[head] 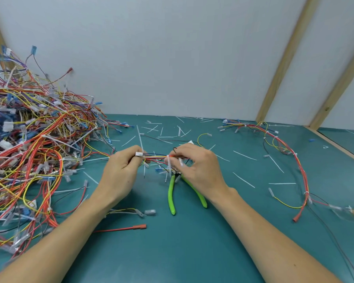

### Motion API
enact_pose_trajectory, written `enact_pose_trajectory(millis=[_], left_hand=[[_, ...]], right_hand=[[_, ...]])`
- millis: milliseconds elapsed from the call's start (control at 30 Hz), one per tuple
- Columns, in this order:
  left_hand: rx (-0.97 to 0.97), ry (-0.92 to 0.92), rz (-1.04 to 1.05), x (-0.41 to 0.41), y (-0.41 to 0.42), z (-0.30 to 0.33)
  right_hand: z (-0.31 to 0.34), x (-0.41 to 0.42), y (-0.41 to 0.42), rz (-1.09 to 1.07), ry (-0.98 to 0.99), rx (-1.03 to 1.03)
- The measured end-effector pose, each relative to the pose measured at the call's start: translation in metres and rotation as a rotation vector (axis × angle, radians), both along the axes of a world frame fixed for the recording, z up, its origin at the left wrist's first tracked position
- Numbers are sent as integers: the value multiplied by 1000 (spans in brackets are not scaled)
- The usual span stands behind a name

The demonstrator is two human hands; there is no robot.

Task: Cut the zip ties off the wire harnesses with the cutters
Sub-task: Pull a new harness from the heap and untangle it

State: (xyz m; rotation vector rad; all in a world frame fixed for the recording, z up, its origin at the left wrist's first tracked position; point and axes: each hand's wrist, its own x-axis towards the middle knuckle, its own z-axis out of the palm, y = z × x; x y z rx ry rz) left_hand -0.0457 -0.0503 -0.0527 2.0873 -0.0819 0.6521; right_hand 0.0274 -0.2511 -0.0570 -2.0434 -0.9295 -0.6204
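Stretching one harness (157, 157) between them above the mat (192, 242): left hand (121, 172) pinching its white connector (139, 154), right hand (198, 168) pinching the wires by a zip tie (168, 163). Cutters (172, 193): lying below, ungripped. Harness pile (35, 150): left.

Wire pile (29, 152) blocks left; near mat (182, 252) open.

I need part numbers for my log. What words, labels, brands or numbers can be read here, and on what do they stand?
None can be read.
Green-handled cutters: no brand shows.
White connector pinched by the left hand: no marking shows.
White tags in the harness pile: too blurred to read.
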Motion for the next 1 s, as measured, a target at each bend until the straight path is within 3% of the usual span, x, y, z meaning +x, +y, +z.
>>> enact_pose_trajectory(millis=[167, 433, 533, 567, 667, 700, 767, 1000], left_hand=[[89, 77, -36, 1, -1, -7], [-150, 120, -256, -5, -2, 4], [-213, 155, -238, -4, -3, 5], [-143, 179, -185, -4, -5, 5], [311, 177, 33, -5, -15, -2], [394, 133, 82, -6, -20, -4], [383, 78, 111, -6, -25, -4], [166, 142, 13, -2, -12, -3]], right_hand=[[-4, 3, 1, -83, 127, 55], [-3, -1, 2, -76, 169, 42], [-1, -3, 2, -74, 115, 9], [0, -4, 2, -78, 66, -16], [1, -8, 7, -95, -86, -79], [1, -9, 7, -103, -121, -92], [0, -9, 8, -93, -145, -91], [2, 3, -4, -197, 59, 437]])
